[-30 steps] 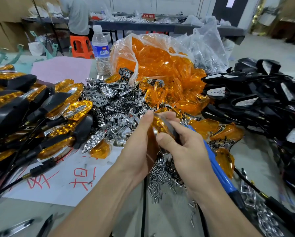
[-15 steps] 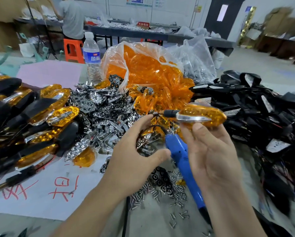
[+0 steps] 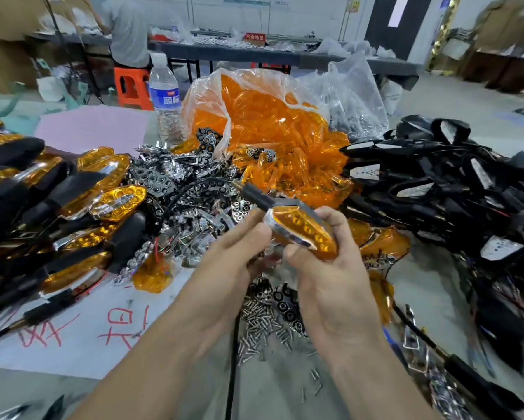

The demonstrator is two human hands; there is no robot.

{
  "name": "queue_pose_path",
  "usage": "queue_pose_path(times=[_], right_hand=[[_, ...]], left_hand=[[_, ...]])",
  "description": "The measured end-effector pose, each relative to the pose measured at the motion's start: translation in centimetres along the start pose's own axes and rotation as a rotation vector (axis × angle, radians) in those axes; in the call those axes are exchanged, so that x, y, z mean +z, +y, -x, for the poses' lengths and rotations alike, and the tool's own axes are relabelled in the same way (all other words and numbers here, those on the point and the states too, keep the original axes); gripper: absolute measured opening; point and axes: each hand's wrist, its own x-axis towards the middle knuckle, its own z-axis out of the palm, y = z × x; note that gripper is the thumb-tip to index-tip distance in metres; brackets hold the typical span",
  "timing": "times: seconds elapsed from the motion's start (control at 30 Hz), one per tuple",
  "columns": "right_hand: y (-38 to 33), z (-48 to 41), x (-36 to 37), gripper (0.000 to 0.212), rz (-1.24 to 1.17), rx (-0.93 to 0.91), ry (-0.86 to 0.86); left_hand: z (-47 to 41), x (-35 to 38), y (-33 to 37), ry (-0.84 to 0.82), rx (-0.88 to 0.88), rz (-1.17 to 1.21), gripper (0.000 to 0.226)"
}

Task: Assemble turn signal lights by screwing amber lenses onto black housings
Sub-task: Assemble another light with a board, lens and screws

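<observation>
Head view. Your right hand (image 3: 330, 286) has the turn signal light (image 3: 303, 230) in its grip above the middle of the tabletop (image 3: 272, 395): the thumb is pressed to the near tip and the fingers are wrapped over the far side. The amber lens (image 3: 310, 234) faces up and the black stem (image 3: 256, 195) points away to the left. Your left hand (image 3: 233, 262) has its fingers curled, with the tips against the near-left chrome edge of the light. Whether it also pinches a screw cannot be told. The lens appears to sit flush on its housing, so this step is best read as checking the seat or turning the piece to the fastening side. Keep the right grip on the body rather than on the stem, so the lens cannot rock. Press the seam shut with the left fingertips, and feel along the chrome edge for any gap before you drive a screw. The loose screws (image 3: 263, 325) lie directly below your hands. The bag of lenses (image 3: 263, 116) is behind them, and the pile of black housings (image 3: 436, 183) is to the right. The finished lights (image 3: 72, 201) are stacked to the left, partly on a white sheet (image 3: 87, 328). A heap of chrome inserts (image 3: 188, 189) lies between the finished lights and the bag. Work directly above the screws, so that a dropped one lands among them and not in the other piles.
</observation>
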Motion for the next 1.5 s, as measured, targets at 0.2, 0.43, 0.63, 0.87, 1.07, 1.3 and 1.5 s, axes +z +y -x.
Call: queue_pose_path(times=[0.2,0.43,0.63,0.87,1.07,1.3,1.5], right_hand=[[1.4,0.3,0.1,0.051,0.609,-0.157,0.05],[0.3,0.5,-0.4,0.027,0.683,-0.132,-0.1],[0.9,0.4,0.0,0.023,0.511,-0.151,-0.1],[1.2,0.6,-0.5,0.027,0.471,-0.145,-0.109],[1.4,0.8,-0.1,0.022,0.509,-0.128,-0.069],[0.1,0.7,-0.9,0.026,0.669,-0.075,-0.168],[1.3,0.8,-0.5,0.04,0.571,-0.039,-0.26]], left_hand=[[-0.3,-1.8,0.5,-0.052,0.101,0.075,0.042],[-0.4,-2.8,1.1,-0.053,0.125,-0.095,0.041],[-0.2,-2.7,1.6,-0.246,0.069,0.128,0.05],[-0.1,-2.4,1.4,-0.177,0.117,0.109,0.065],[0.0,-2.4,1.2,-0.127,0.098,0.078,0.05],[0.1,-2.4,1.0,-0.159,0.147,-0.106,0.037],[0.1,-1.1,0.2,-0.155,-0.007,0.038,0.047]])
